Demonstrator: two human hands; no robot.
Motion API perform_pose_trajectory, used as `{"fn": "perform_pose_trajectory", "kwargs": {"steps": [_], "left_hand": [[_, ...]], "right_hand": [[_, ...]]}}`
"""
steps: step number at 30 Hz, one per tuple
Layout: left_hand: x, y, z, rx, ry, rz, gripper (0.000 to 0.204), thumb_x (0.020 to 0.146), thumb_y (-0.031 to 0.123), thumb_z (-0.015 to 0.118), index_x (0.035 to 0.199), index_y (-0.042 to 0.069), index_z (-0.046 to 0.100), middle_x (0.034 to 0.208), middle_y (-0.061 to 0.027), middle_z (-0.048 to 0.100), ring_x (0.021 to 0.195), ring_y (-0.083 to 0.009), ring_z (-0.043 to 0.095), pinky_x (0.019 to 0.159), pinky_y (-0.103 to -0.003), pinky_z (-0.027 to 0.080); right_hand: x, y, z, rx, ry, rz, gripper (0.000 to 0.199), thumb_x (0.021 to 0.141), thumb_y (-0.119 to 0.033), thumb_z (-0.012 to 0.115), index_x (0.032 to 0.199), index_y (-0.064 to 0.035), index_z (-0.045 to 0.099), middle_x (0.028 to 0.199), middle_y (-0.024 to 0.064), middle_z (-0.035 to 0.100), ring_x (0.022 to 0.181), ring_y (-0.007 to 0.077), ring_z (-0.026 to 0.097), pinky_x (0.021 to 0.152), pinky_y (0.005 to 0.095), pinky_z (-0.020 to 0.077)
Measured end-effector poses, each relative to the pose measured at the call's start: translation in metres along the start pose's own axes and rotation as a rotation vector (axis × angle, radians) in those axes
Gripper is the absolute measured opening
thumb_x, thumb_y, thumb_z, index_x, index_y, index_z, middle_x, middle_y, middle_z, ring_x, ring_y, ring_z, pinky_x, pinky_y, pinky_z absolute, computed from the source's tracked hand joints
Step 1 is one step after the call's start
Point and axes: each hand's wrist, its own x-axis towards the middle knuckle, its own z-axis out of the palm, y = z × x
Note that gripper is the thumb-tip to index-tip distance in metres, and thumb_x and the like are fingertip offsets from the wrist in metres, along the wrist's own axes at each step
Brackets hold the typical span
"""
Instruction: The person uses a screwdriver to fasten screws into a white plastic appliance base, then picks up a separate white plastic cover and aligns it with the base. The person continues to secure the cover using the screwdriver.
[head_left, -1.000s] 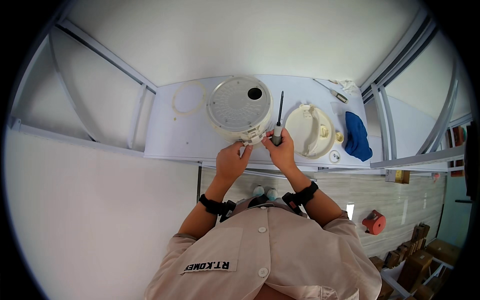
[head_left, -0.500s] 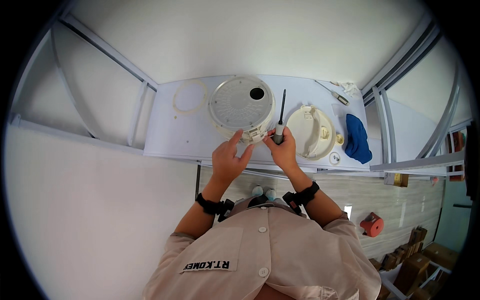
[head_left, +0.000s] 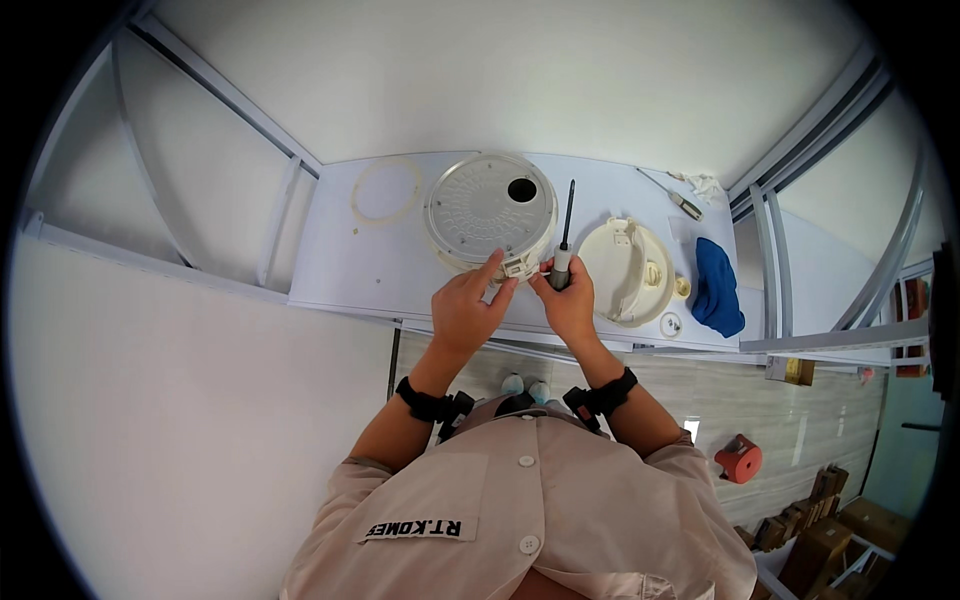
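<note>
Fingers of the left hand (head_left: 468,305) pinch the small latch piece at the near rim of the round grey perforated lid (head_left: 490,210), which lies flat on the white worktop (head_left: 370,265). Fingers of the right hand (head_left: 570,300) are clamped around the grey handle of a screwdriver (head_left: 563,240), its dark shaft pointing away between the lid and a cream round housing (head_left: 625,272) just to the right. Beyond that housing lie a small cream knob (head_left: 682,288), a blue cloth (head_left: 716,286) and, farther off, a second screwdriver (head_left: 672,196). At far left rests a thin white ring (head_left: 385,190).
</note>
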Motion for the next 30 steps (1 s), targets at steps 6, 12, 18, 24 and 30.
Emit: {"fn": "perform_pose_trajectory", "kwargs": {"steps": [6, 12, 18, 24, 30], "left_hand": [[0.005, 0.005, -0.002, -0.048, 0.025, 0.002, 0.044, 0.083, 0.023, 0.084, 0.123, 0.007, 0.073, 0.061, -0.0054, 0.054, 0.049, -0.0189, 0.048, 0.048, -0.034, 0.042], [0.003, 0.004, 0.000, -0.071, -0.001, -0.034, 0.045, 0.085, 0.023, 0.083, 0.124, 0.007, 0.072, 0.057, -0.0032, 0.045, 0.047, -0.0174, 0.045, 0.047, -0.033, 0.040], [0.001, 0.004, 0.001, -0.059, -0.077, -0.139, 0.052, 0.088, 0.028, 0.080, 0.133, 0.005, 0.067, 0.061, -0.0061, 0.057, 0.051, -0.0250, 0.058, 0.049, -0.037, 0.046], [0.005, 0.000, -0.004, -0.038, -0.112, -0.065, 0.054, 0.089, 0.031, 0.080, 0.135, 0.005, 0.066, 0.064, -0.0080, 0.060, 0.055, -0.0265, 0.061, 0.051, -0.037, 0.047], [0.004, -0.003, -0.002, -0.062, -0.099, -0.046, 0.051, 0.091, 0.030, 0.079, 0.133, 0.005, 0.067, 0.069, -0.0103, 0.064, 0.057, -0.0273, 0.062, 0.053, -0.038, 0.048]], "right_hand": [[-0.002, -0.013, 0.002, -0.141, 0.043, 0.006, 0.026, 0.087, -0.007, 0.083, 0.099, -0.0046, 0.061, 0.087, -0.0014, 0.064, 0.076, 0.0065, 0.055, 0.068, 0.0255, 0.0488], [0.001, -0.004, 0.004, -0.089, 0.066, -0.056, 0.024, 0.087, -0.008, 0.082, 0.098, -0.0043, 0.061, 0.084, -0.0005, 0.065, 0.073, 0.0074, 0.055, 0.067, 0.0268, 0.0494], [-0.006, -0.010, 0.004, -0.009, 0.043, -0.064, 0.023, 0.089, -0.007, 0.080, 0.100, -0.0047, 0.061, 0.085, -0.0001, 0.065, 0.075, 0.0080, 0.057, 0.068, 0.0268, 0.0491], [-0.007, -0.011, 0.005, -0.011, -0.081, -0.113, 0.023, 0.089, -0.006, 0.081, 0.101, -0.0043, 0.061, 0.086, 0.0006, 0.065, 0.077, 0.0101, 0.058, 0.071, 0.0283, 0.0499], [0.006, -0.033, -0.001, -0.228, -0.103, -0.465, 0.028, 0.085, -0.001, 0.078, 0.109, -0.0008, 0.063, 0.113, 0.0131, 0.067, 0.095, 0.0284, 0.067, 0.083, 0.0349, 0.0532]]}}
